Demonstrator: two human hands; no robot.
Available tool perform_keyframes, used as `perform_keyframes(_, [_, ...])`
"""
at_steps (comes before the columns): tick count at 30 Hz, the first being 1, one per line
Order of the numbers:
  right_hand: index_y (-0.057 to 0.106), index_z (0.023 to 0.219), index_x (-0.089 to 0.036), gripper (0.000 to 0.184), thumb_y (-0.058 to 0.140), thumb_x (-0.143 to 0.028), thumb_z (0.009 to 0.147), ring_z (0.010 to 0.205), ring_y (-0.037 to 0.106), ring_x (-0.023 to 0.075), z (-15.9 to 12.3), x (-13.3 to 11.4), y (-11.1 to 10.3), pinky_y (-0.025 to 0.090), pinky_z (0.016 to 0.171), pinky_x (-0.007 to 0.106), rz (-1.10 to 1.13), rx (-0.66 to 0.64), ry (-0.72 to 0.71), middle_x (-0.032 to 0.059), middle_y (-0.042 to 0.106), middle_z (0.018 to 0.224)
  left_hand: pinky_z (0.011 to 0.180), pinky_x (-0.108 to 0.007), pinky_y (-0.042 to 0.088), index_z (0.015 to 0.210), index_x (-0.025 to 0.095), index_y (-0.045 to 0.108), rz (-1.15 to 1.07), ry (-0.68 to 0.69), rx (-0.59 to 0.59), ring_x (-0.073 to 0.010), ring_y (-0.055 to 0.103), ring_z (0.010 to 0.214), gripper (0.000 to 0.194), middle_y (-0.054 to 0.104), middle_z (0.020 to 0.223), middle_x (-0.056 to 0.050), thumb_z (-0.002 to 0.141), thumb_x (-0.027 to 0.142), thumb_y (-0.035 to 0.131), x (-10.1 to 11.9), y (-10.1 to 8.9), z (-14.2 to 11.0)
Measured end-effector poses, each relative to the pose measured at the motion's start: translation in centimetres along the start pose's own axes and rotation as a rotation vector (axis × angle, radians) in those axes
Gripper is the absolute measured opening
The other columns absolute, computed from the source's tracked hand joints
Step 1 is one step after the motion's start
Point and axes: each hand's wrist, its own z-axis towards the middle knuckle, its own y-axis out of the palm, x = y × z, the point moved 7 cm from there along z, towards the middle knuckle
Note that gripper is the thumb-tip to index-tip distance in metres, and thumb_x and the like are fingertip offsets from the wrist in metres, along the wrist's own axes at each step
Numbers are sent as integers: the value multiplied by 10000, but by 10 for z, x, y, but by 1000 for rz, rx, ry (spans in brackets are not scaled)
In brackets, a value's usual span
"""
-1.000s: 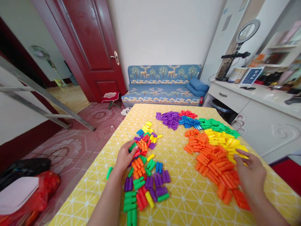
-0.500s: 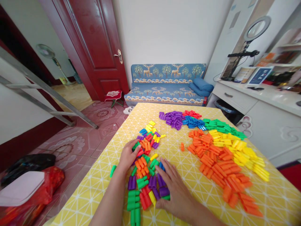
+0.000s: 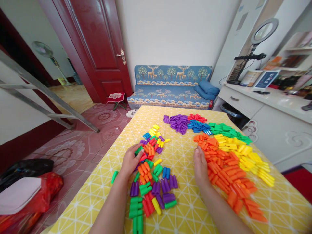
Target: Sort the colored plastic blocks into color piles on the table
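Left hand (image 3: 131, 159) of mine curled over mixed-colour pieces (image 3: 145, 171), its grip unclear, my right hand (image 3: 201, 165) flattened, fingers extended, beside orange pieces (image 3: 226, 177), both piles on the yellow-patterned surface (image 3: 181, 157).

You could read no text anywhere: the blue-and-white box (image 3: 266, 79) on the white cabinet (image 3: 292, 104) to your right bore pale marks, too small and blurred to decipher.
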Motion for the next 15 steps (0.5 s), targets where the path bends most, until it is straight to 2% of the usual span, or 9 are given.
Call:
perform_keyframes(1, [318,1466,-211,652,347,-577,928,1408,293,237,-11,-4,1,234,1162,458,-12,-15,42,90,326,1526,1044,-423,398,1191,200,646,-2,1,-1,-256,555,1186,421,639,1242,-93,878,449,514,0,0,0])
perform_keyframes(3, [290,1479,-230,661,370,-573,919,1411,289,242,-42,-17,13,256,1152,463,-70,-180,47,88,306,1537,1039,-419,403,1187,207,648,-6,2,1,-253,562,1175,411,642,1236,-89,879,445,515,0,0,0])
perform_keyframes(4, [259,1491,-248,695,414,-580,900,1417,274,256,-62,-26,24,265,1144,480,-118,-320,-17,86,281,1548,1036,-417,405,1189,206,646,-6,2,1,-252,564,1171,412,642,1235,-90,880,444,514,0,0,0])
perform_keyframes(6, [216,1505,-298,858,570,-622,794,1435,202,316,-107,-45,46,224,1139,550,-255,-617,-234,75,207,1574,1033,-413,407,1196,200,640,-7,5,2,-250,566,1166,417,639,1237,-94,885,445,509,0,0,0])
perform_keyframes(8, [221,1498,-348,1016,707,-636,653,1439,113,387,-144,-54,64,156,1123,628,-413,-831,-447,63,130,1591,1032,-407,407,1195,194,640,-13,8,6,-247,569,1159,420,639,1234,-96,888,446,505,0,-1,0])
perform_keyframes(10, [251,1485,-372,1030,749,-609,615,1435,59,418,-154,-54,75,126,1103,668,-550,-877,-525,61,79,1596,1025,-400,412,1172,182,652,-28,12,15,-243,578,1139,410,648,1210,-101,887,440,510,2,-2,-1])
perform_keyframes(12, [278,1480,-353,1017,751,-606,616,1436,43,418,-140,-51,82,129,1098,670,-643,-797,-483,81,58,1596,1008,-398,426,1138,175,669,-51,17,24,-240,590,1110,388,663,1168,-105,883,426,519,5,-2,-2])
perform_keyframes(15, [290,1485,-291,1155,757,-696,509,1433,54,426,-108,-46,92,119,1096,668,-693,-700,-415,136,75,1589,1009,-403,427,1122,191,681,-95,33,32,-237,582,1120,362,653,1182,-100,877,410,529,12,-3,-2])
